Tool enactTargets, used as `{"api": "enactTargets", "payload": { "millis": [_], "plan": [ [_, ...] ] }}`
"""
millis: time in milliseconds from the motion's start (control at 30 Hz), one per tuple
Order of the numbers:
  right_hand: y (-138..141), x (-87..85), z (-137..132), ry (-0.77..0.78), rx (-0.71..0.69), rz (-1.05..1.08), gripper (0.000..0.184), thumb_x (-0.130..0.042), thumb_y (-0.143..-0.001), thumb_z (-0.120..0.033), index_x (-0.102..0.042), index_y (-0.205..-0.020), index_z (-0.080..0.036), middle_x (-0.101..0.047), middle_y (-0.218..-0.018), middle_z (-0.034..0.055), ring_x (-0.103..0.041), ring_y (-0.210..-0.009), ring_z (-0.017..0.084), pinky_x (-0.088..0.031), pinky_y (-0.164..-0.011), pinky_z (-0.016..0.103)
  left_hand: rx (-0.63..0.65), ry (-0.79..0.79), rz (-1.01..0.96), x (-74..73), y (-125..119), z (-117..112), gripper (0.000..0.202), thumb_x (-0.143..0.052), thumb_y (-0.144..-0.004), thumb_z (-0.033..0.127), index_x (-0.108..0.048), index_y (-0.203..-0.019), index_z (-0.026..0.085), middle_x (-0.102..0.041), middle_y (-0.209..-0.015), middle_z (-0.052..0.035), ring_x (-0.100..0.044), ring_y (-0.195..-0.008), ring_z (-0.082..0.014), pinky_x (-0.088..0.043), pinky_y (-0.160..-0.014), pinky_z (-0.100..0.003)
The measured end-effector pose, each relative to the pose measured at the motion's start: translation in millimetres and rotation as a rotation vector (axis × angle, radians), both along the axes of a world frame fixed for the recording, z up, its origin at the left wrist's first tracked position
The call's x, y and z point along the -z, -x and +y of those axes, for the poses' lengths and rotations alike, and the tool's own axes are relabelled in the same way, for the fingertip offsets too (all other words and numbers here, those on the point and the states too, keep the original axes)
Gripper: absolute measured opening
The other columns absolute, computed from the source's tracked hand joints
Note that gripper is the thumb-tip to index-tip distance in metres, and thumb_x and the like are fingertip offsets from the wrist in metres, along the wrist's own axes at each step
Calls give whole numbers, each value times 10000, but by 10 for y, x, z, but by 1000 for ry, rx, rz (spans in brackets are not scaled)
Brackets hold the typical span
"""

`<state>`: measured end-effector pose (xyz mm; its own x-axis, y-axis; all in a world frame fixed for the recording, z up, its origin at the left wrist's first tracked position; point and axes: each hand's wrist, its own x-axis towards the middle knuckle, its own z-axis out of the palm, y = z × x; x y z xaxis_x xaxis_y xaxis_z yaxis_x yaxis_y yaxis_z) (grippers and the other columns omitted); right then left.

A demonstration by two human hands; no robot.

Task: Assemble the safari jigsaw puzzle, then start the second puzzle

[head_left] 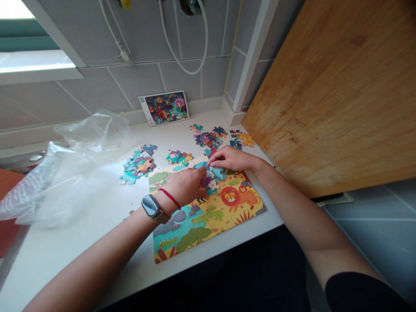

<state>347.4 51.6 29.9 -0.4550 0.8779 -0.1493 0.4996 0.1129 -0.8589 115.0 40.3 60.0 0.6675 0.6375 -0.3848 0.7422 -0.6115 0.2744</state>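
A colourful animal jigsaw puzzle (208,216) lies partly assembled on the white counter (97,225), with a lion, a crocodile and a hippo showing. My left hand (186,185), with a watch and a red string on the wrist, rests curled on the puzzle's middle, its fingertips pressing a piece. My right hand (227,159) pinches a blue puzzle piece (217,172) at the puzzle's upper edge, touching my left fingertips. Loose pieces lie in piles to the left (139,165), in the middle (178,157) and at the back right (209,138).
A reference picture card (165,107) leans against the tiled wall. A crumpled clear plastic bag (65,169) covers the counter's left side. A wooden panel (331,95) rises on the right. White cables (182,47) hang down the wall. The counter's front edge runs just below the puzzle.
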Motion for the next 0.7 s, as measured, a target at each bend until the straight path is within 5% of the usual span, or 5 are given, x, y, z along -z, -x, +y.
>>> {"api": "enactTargets", "payload": {
  "millis": [700],
  "plan": [
    [-56,-13,9,-1,-61,-49,266,-699,-895,-341,-835,-1031,-158,-810,-944,65,-681,-812,162,-492,-744,269,14,2,3,-18,6,-4,405,-792,-826,482,-585,-1075,238,-755,-1001,-54,-699,-899,-253,-428,-639,-299]
  ]
}}
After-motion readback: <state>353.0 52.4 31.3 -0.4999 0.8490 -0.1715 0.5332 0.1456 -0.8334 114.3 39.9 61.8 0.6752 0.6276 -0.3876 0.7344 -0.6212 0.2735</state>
